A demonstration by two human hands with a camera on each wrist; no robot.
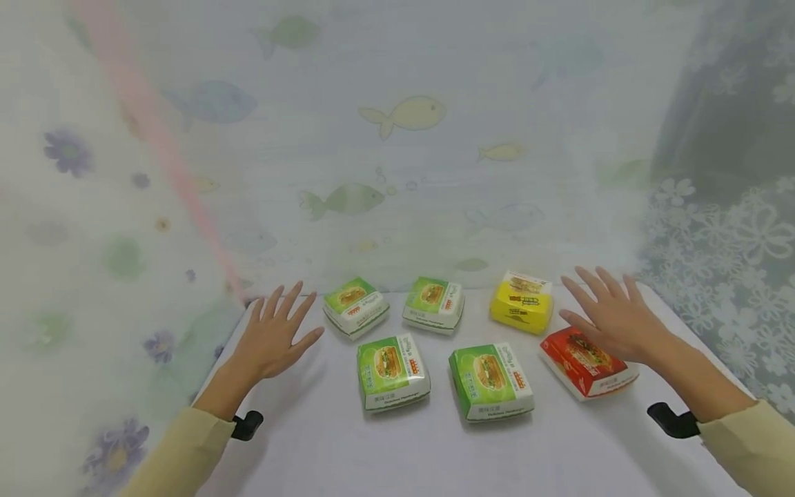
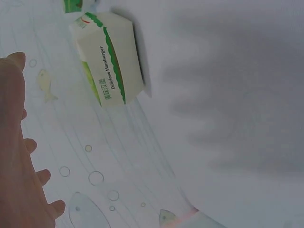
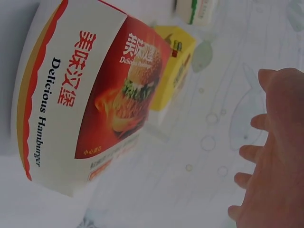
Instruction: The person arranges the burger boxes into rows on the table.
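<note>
My left hand (image 1: 271, 338) hovers over the left side of the table with fingers straight and spread, holding nothing. Nearest to it is the back-left green hamburger box (image 1: 355, 307), whose white side also shows in the left wrist view. My right hand (image 1: 621, 317), fingers likewise spread and holding nothing, overlaps the corner of a red hamburger box (image 1: 586, 362) in the head view. Behind that box stands a yellow box (image 1: 522, 304). In the right wrist view, the red box (image 3: 118, 90) appears large beside the hand, with the yellow box (image 3: 175, 61) beyond it.
Another green box (image 1: 433, 305) stands at the back middle. Two more, a front-left green box (image 1: 393, 373) and a front-middle green box (image 1: 491, 382), sit closer. All rest on a white-covered table (image 1: 348, 455). A fish-patterned curtain (image 1: 397, 159) hangs behind, with flowered sheets at both sides.
</note>
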